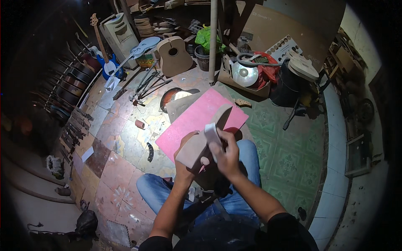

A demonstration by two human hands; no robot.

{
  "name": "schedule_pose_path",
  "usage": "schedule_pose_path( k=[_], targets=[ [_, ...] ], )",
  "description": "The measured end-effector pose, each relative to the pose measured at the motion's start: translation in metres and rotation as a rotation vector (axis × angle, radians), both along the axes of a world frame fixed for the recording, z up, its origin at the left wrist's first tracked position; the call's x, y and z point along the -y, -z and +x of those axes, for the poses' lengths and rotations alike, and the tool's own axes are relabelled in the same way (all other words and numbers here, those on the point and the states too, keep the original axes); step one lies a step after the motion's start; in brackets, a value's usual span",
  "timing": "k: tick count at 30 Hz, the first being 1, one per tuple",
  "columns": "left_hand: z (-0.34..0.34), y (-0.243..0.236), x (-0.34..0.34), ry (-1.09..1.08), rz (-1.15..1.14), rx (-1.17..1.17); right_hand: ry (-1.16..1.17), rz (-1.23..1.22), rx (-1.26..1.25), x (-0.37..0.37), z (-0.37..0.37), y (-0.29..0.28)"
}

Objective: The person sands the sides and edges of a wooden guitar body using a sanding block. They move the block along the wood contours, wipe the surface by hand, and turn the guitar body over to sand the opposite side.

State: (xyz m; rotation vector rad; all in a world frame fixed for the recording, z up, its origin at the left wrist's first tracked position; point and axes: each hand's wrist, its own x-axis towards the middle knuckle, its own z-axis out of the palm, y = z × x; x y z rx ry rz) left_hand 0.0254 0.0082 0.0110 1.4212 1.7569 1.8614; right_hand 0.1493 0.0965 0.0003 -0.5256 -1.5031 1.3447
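Note:
My left hand (183, 170) grips a curved, pale wooden piece (189, 152) from the left, with part of its fingers hidden behind it. The piece rises toward the far side in a curved arm. My right hand (228, 155) holds a small light-grey block or folded pad (211, 133) against the wood's right side. Below them, between my bent legs in jeans, a small pinkish object pokes out; I cannot make out what it is. A pink board (197, 108) lies beyond my hands on a grey sheet, partly covered by the wood.
A sunburst guitar body (171, 97), metal stands (144, 85), a small cylinder (139, 124) and a neck piece (243, 103) lie on the tiles. Behind stand an acoustic body (175, 58), a pole (212, 42) and a black bucket (281, 90); racked guitars (71, 88) line the left.

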Motion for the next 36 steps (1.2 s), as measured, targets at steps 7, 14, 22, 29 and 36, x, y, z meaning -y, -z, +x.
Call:
schedule_pose_path(
  k=[7,14,22,29,36],
  targets=[
    [-0.011,0.005,-0.003,-0.035,0.000,-0.320,0.031,0.071,-0.179,0.022,-0.002,-0.006],
    [-0.008,0.000,-0.004,-0.048,-0.078,-0.152,0.047,0.100,-0.170,0.036,-0.006,-0.023],
    [-0.014,0.008,-0.004,-0.009,-0.111,-0.106,-0.016,0.199,-0.018,0.026,0.005,-0.038],
    [-0.013,0.006,-0.003,-0.017,-0.043,-0.055,-0.150,0.080,0.145,0.001,0.011,-0.045],
    [-0.005,0.001,-0.002,0.045,0.015,-0.030,-0.208,-0.023,0.293,-0.028,0.017,-0.048]
  ],
)
